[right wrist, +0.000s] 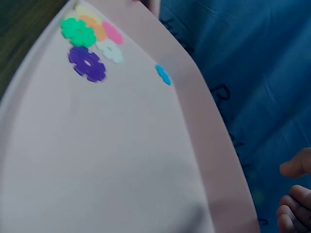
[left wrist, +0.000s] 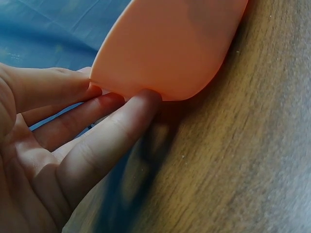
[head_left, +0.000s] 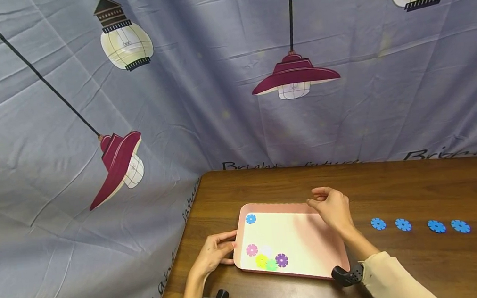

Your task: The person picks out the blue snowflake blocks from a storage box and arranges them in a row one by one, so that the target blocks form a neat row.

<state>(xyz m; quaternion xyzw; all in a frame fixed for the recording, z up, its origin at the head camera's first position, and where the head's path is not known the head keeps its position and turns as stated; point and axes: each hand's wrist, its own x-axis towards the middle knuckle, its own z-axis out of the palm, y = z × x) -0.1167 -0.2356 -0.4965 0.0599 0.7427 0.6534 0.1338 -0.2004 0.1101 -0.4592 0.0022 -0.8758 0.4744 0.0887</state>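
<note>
A pink tray with a white inner floor point(head_left: 297, 234) sits on the table, and my left hand point(head_left: 213, 253) grips its left edge. Close up, the left fingers point(left wrist: 104, 141) press on the tray's rim and underside. Inside it, a blue notched plastic disc point(head_left: 251, 219) lies alone at the far left corner. Towards the near left are pink point(head_left: 252, 250), yellow point(head_left: 261, 260), green point(head_left: 271, 265) and purple point(head_left: 281, 260) discs, with white and orange ones among them. My right hand point(head_left: 333, 207) hovers by the far right rim, fingers loosely bent, nothing visible between thumb and fingers point(right wrist: 294, 208).
Several blue notched discs point(head_left: 403, 224) lie in a row on the wooden table point(head_left: 395, 192) to the tray's right. A grey-blue curtain printed with lamps point(head_left: 217, 99) hangs behind the table's far edge and along its left side.
</note>
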